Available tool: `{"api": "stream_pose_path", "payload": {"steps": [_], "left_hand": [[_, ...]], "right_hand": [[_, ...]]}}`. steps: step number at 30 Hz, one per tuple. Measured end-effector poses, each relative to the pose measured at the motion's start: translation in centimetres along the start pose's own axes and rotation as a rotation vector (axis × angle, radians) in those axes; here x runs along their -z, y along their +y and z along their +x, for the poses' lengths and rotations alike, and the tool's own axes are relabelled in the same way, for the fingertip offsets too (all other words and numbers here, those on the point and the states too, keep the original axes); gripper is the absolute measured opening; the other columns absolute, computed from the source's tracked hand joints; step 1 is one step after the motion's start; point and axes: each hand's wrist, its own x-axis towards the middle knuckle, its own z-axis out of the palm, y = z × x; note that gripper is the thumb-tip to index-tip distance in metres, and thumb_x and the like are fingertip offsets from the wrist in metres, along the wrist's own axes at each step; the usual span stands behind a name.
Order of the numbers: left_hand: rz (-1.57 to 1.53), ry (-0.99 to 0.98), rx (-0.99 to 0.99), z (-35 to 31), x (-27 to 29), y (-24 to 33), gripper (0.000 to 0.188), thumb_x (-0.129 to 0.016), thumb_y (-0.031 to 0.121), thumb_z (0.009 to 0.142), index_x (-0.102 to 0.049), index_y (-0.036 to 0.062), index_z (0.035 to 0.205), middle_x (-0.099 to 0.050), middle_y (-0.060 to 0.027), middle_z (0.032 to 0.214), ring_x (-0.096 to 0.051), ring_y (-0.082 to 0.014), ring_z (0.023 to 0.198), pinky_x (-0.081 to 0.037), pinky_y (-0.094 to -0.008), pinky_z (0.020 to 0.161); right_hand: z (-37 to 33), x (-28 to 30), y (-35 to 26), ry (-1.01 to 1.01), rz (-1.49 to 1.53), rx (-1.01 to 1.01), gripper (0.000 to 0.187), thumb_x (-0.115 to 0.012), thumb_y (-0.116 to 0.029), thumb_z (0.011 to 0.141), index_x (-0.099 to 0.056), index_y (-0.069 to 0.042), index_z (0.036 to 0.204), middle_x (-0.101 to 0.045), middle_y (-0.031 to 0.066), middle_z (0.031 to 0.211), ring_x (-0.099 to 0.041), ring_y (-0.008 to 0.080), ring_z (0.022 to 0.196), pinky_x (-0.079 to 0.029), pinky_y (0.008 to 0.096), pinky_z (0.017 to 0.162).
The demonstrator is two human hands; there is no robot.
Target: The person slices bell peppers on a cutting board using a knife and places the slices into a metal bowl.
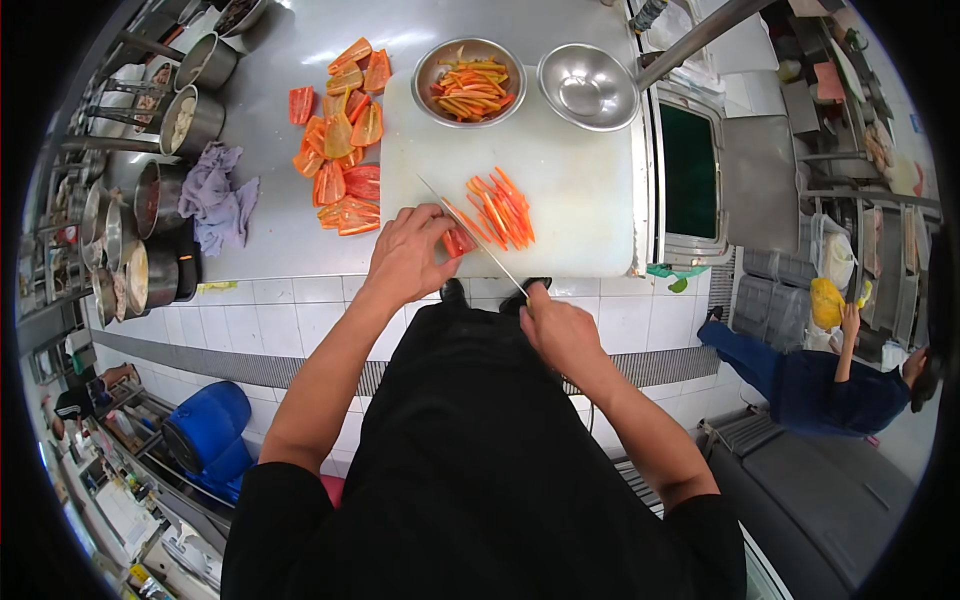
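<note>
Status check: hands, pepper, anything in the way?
Left hand pinning pepper piece. Right hand gripping knife, blade on it. Cut strips beside the blade.

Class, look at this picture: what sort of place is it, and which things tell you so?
Most likely a commercial kitchen. A steel counter carries a cutting board, steel bowls and a row of pots, and the floor is tiled.

No packages, labels, signs or screens clearly discernible anywhere on counter, shelves or floor

Bright overhead glare on steel counter [290, 45]; fisheye-bent, perhaps softer dark rim.
</note>
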Motion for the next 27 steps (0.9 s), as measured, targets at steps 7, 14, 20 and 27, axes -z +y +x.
{"api": "stream_pose_path", "payload": {"steps": [7, 14, 20, 27], "left_hand": [[-0.025, 0.021, 0.021, -0.6, 0.0, -1.0, 0.047, -0.079, 0.028, 0.076, -0.072, 0.0091, 0.119, -0.063, -0.0096, 0.125, -0.058, -0.0313, 0.116, -0.048, -0.0450, 0.099], [-0.017, -0.019, 0.002, -0.6, 0.4, -0.3, 0.046, -0.079, 0.028, 0.076, -0.072, 0.0089, 0.118, -0.062, -0.0099, 0.126, -0.058, -0.0317, 0.116, -0.049, -0.0452, 0.098], [0.003, 0.023, 0.003, -0.7, 0.1, -1.5, 0.045, -0.079, 0.027, 0.075, -0.072, 0.0098, 0.116, -0.061, -0.0088, 0.127, -0.058, -0.0314, 0.116, -0.050, -0.0453, 0.097], [-0.011, -0.057, 0.026, -0.6, 0.5, -0.6, 0.044, -0.079, 0.027, 0.076, -0.073, 0.0093, 0.116, -0.062, -0.0089, 0.127, -0.058, -0.0312, 0.116, -0.051, -0.0455, 0.097]], "right_hand": [[-2.1, 4.4, -1.7, -0.113, -0.010, 0.031, 0.021, -0.063, -0.022, 0.098, -0.051, -0.004, 0.101, -0.067, 0.0204, 0.068, -0.070, 0.0426, 0.067, -0.055, 0.0542, 0.064], [1.4, 0.7, -0.5, -0.048, 0.003, 0.000, 0.024, -0.060, -0.025, 0.101, -0.049, -0.003, 0.103, -0.067, 0.0211, 0.068, -0.069, 0.0428, 0.069, -0.054, 0.0542, 0.064], [-2.3, 5.0, -2.0, -0.161, -0.043, 0.001, 0.021, -0.062, -0.021, 0.097, -0.052, -0.003, 0.099, -0.069, 0.0201, 0.070, -0.070, 0.0409, 0.067, -0.056, 0.0524, 0.063], [1.5, 0.9, -0.8, -0.066, -0.006, -0.024, 0.028, -0.062, -0.028, 0.100, -0.050, -0.004, 0.105, -0.068, 0.0212, 0.071, -0.070, 0.0432, 0.070, -0.055, 0.0549, 0.066]]}}
